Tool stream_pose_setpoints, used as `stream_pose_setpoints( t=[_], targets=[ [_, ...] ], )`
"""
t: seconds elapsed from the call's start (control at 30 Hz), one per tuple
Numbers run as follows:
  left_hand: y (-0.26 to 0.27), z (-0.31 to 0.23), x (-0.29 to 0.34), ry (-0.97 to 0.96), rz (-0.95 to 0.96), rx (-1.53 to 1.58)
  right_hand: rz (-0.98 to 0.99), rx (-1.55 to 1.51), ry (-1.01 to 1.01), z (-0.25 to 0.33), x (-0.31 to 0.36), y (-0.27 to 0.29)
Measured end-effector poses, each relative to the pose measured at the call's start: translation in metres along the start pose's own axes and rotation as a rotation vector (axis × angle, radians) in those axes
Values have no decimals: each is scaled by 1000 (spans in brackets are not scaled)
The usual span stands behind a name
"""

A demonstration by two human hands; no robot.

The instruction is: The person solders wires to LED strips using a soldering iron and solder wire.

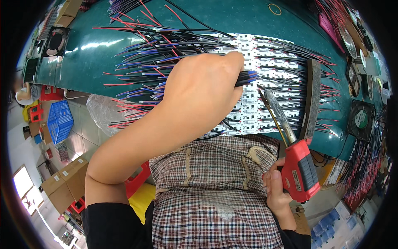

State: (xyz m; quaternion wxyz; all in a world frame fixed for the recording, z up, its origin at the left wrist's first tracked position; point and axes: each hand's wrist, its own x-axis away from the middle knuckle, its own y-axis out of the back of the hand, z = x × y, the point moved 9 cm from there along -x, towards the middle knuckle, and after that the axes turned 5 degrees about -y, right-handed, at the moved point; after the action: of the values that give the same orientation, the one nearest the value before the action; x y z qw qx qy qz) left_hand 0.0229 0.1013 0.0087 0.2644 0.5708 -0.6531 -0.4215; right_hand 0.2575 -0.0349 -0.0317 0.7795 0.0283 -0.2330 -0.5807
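left hand (203, 81) gripped a wire bundle (250, 77); right hand (277, 186) held a red soldering gun (299, 170). soldering appeared underway; the next move likely called for steady contact at the boards (249, 112).

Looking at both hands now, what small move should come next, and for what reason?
Perhaps the right hand should bring the red soldering tool slightly nearer the blue wire ends. The left hand already holds them over the white circuit boards, and the tool's barrel points toward them; whether anything touches is unclear.
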Motion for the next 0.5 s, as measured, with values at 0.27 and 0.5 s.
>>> stream_pose_setpoints(
  t=[0.27,0.5],
  targets=[
    [-18,-1,6,-31,63,-80,-25,-3,-184,-18,4,0],
    [-21,-1,6,-20,83,-86,78,61,-169,-18,-5,-8]
  ],
)
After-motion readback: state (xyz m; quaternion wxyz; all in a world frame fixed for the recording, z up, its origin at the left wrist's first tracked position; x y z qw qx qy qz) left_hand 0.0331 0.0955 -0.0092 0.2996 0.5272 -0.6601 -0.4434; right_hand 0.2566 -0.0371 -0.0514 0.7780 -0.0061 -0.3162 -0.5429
